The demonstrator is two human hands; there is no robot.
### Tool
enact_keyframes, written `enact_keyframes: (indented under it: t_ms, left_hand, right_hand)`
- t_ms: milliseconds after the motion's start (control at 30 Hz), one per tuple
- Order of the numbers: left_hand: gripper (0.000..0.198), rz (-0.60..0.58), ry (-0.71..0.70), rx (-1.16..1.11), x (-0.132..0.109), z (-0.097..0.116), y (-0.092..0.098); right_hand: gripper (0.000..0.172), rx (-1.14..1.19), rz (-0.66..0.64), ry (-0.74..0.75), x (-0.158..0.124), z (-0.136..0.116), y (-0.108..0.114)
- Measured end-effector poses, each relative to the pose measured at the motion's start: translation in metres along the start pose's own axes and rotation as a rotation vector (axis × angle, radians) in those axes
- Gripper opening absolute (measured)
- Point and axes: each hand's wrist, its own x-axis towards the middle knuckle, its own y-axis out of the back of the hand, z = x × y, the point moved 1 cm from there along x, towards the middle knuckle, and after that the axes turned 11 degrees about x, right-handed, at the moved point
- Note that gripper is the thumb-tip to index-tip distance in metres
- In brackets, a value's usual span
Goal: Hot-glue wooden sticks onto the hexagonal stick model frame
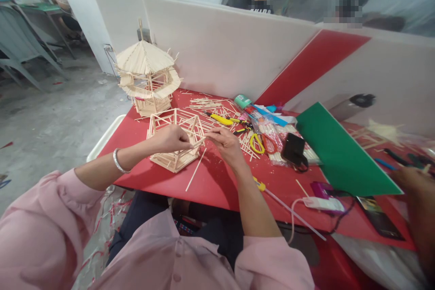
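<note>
The left hand (172, 138) and right hand (226, 143) each have their grip pinched on a thin wooden stick (197, 143), held over the open-topped stick frame (174, 164). That frame stands on the red table (217, 186), near a roofed miniature stick pavilion (146, 60); yellow-handled pliers (221, 119) lie beyond.

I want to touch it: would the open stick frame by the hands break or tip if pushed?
The stick frame is probably light: thin sticks, open gaps. Such slender pieces could snap if squeezed. Its wide base should resist tipping.
</note>
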Motion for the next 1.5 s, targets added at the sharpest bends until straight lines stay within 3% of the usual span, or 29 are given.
enact_keyframes:
  t_ms: [467, 1500]
  left_hand:
    - [0.041, -0.032, 0.061, 0.033, 0.0001, 0.0016, 0.0012]
    - [0.043, 0.044, -0.005, 0.021, -0.0007, -0.0001, -0.0022]
  right_hand:
    - [0.019, 0.032, 0.002, 0.007, 0.001, 0.0053, 0.0011]
    - [0.019, 0.007, -0.003, -0.003, 0.0017, 0.0045, 0.001]
